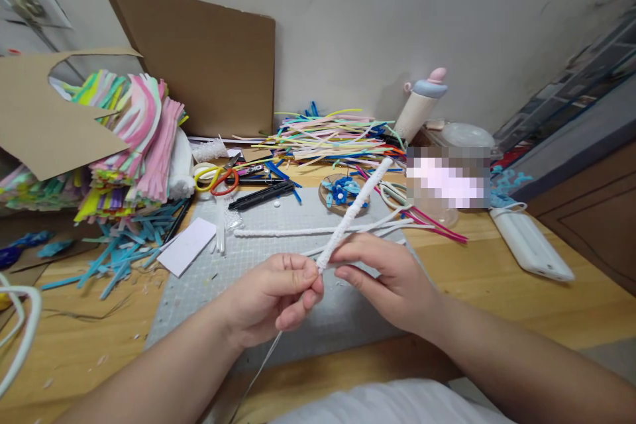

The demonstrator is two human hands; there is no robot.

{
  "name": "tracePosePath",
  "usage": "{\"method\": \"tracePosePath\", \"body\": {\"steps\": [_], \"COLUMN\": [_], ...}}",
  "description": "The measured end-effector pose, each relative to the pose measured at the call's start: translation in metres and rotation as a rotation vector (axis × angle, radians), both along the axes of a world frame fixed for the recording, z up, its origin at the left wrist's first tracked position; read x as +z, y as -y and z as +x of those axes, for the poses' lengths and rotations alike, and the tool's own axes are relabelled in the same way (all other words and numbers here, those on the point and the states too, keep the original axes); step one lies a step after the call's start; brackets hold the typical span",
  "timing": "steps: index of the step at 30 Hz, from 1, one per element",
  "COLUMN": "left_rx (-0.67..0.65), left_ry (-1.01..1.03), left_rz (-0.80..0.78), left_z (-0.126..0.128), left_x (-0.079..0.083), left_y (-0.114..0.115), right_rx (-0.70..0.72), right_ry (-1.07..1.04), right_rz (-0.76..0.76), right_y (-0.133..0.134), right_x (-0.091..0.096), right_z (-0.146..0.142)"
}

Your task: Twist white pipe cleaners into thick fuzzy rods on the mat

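My left hand (278, 295) is closed in a pinch on the lower end of a white fuzzy pipe cleaner (355, 209), which slants up to the right. A thin bare wire (261, 364) trails down from under that hand. My right hand (387, 278) is closed round the same white pipe cleaner just to the right, fingers pressed on it. Both hands hover above a grey cutting mat (278, 245). More white pipe cleaners (298, 232) lie on the mat behind the hands.
Stacks of coloured pipe cleaners (134, 139) lie at the left and more coloured pipe cleaners (332, 136) at the back. Scissors (218, 179), black pens (261, 195), a white card (187, 246), a small blue flower piece (342, 191), a bottle (420, 106), a white case (531, 245) and cardboard (209, 59) surround the mat.
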State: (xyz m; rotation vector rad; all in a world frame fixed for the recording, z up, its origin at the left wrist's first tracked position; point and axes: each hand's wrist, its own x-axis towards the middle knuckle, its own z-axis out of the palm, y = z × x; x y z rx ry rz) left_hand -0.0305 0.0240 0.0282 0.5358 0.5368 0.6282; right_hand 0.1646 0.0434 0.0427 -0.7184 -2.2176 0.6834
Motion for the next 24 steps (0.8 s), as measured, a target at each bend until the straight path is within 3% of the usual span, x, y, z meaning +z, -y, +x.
{"method": "tracePosePath", "body": {"steps": [4, 8, 13, 16, 19, 24], "left_rx": [-0.036, -0.107, -0.260, -0.348, -0.390, -0.278], "left_ry": [0.023, 0.017, -0.094, -0.191, -0.254, -0.363], "left_rz": [-0.006, -0.011, -0.006, 0.025, 0.045, 0.058], "left_z": [0.000, 0.002, 0.006, 0.012, 0.019, 0.022], "left_x": [0.002, 0.001, -0.003, -0.005, -0.010, -0.023], "left_y": [0.003, 0.007, 0.011, 0.016, 0.019, 0.015], "right_rx": [0.070, 0.269, 0.622, 0.760, 0.743, 0.405], "right_ry": [-0.007, 0.117, 0.498, 0.727, 0.897, 1.078], "right_rz": [-0.214, -0.254, -0.588, -0.750, -0.752, -0.462], "right_y": [-0.008, -0.030, -0.063, -0.070, -0.064, -0.041], "right_x": [0.005, 0.011, 0.024, 0.030, 0.034, 0.046], "right_z": [-0.005, -0.005, -0.006, -0.012, -0.024, -0.050]}}
